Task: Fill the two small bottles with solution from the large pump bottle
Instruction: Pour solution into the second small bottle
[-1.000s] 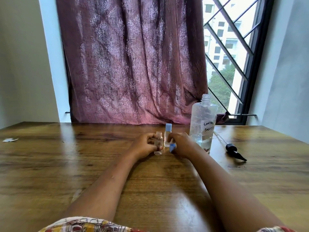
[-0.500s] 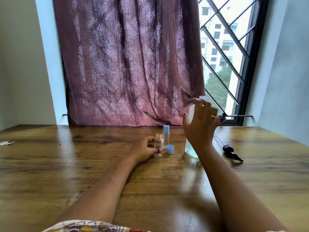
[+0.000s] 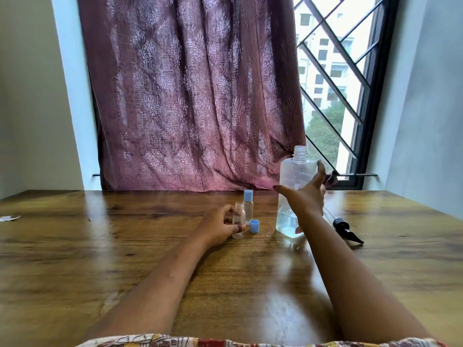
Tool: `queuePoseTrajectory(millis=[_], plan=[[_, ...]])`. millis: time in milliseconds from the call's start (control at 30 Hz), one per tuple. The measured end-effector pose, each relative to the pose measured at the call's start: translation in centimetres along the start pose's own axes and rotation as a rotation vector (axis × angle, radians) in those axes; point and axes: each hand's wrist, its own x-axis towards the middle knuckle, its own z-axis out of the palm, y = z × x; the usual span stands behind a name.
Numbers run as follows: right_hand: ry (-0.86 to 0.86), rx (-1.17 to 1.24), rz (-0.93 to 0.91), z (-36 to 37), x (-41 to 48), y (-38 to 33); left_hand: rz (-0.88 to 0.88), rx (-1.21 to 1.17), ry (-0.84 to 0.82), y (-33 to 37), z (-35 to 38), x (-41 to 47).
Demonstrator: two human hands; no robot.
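Observation:
My left hand (image 3: 220,227) holds a small clear uncapped bottle (image 3: 238,221) upright on the wooden table (image 3: 125,246). Just behind it stands a second small bottle (image 3: 248,206) with a blue cap on. A loose blue cap (image 3: 254,225) lies to the right of the held bottle. The large clear bottle (image 3: 292,176), pump removed and holding some liquid, stands further right. My right hand (image 3: 307,194) is spread in front of it, thumb at its left edge and fingers at its right edge, blurred. The fingers look straight, not closed.
The black pump head (image 3: 347,231) with its tube lies on the table right of the large bottle. A maroon curtain (image 3: 195,96) and a barred window (image 3: 333,83) stand behind the table. A small white scrap (image 3: 8,218) lies at the far left edge.
My right hand set the blue cap down beside the small bottles, rose, and now reaches across the large bottle. My left hand keeps holding the uncapped bottle.

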Motion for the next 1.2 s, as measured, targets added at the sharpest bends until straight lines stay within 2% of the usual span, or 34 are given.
queuePoseTrajectory(millis=[100,300,467,733,1200], plan=[[0.023,-0.067,-0.033,0.0,-0.3,-0.4,0.02,0.014,0.005,0.1,0.0,-0.2],[0.014,-0.465,-0.392,1.2,-2.3,-0.9,0.02,0.069,0.02,0.2,-0.2,-0.3],[-0.035,-0.649,-0.516,2.2,-2.8,-0.2,-0.018,0.082,0.051,-0.1,-0.4,-0.4],[-0.066,-0.916,-0.649,2.8,-3.0,0.6,-0.034,0.151,0.094,-0.5,-0.7,-0.1],[-0.076,-0.998,-0.708,2.9,-3.3,0.5,-0.1,0.135,0.085,-0.4,-0.8,0.0]])
